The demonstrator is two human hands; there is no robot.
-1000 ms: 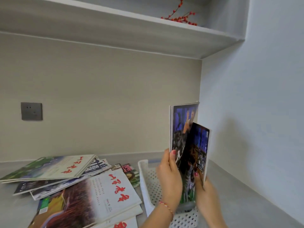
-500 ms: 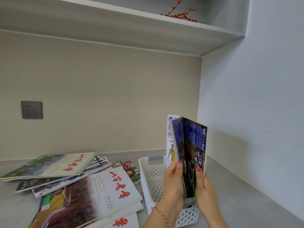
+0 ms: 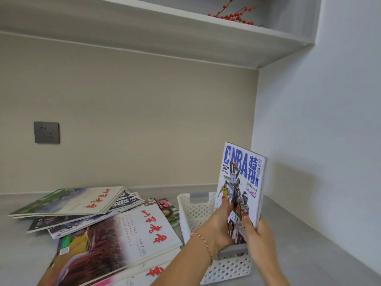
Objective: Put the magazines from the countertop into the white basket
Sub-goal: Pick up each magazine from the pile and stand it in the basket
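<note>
Both hands' (image 3: 218,228) grip on NBA magazine (image 3: 241,182), lower edge hidden

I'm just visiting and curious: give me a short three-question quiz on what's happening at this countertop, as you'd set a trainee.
1. True or false: the blue-and-white NBA basketball magazine stands upright over the white perforated plastic basket.
2. Which hands grip that magazine? A) left only B) right only C) both
3. Fill in: the loose pile of magazines with red lettering lies on the grey countertop to the ____ of the basket.

Key
1. True; its lower edge sits low, at the basket's opening.
2. C; the left hand and right hand hold its lower part from either side.
3. Left.
</note>
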